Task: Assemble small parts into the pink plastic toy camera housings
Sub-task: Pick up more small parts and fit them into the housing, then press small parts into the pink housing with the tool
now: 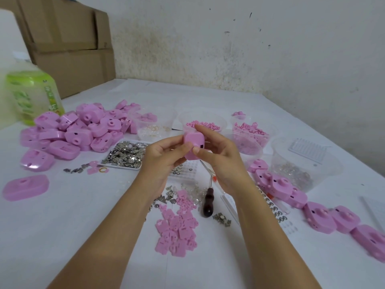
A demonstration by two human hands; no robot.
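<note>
Both hands hold one pink toy camera housing (pixel 192 146) up above the middle of the table. My left hand (pixel 164 157) grips its left side with curled fingers and thumb. My right hand (pixel 218 155) grips the right side, the thumb pressed on its front face. A dark-handled awl (pixel 208 202) lies on the table below the hands. Flat pink plates (pixel 177 232) lie in a loose heap near my forearms, with small metal pieces (pixel 221 219) beside them.
A big heap of pink housings (pixel 81 130) fills the left side; a row of housings (pixel 312 209) runs down the right. A tray of metal bits (pixel 125 155) and clear tubs of small pink parts (pixel 203 125) stand behind. A green bottle (pixel 31 94) and cardboard boxes (pixel 68 49) stand far left.
</note>
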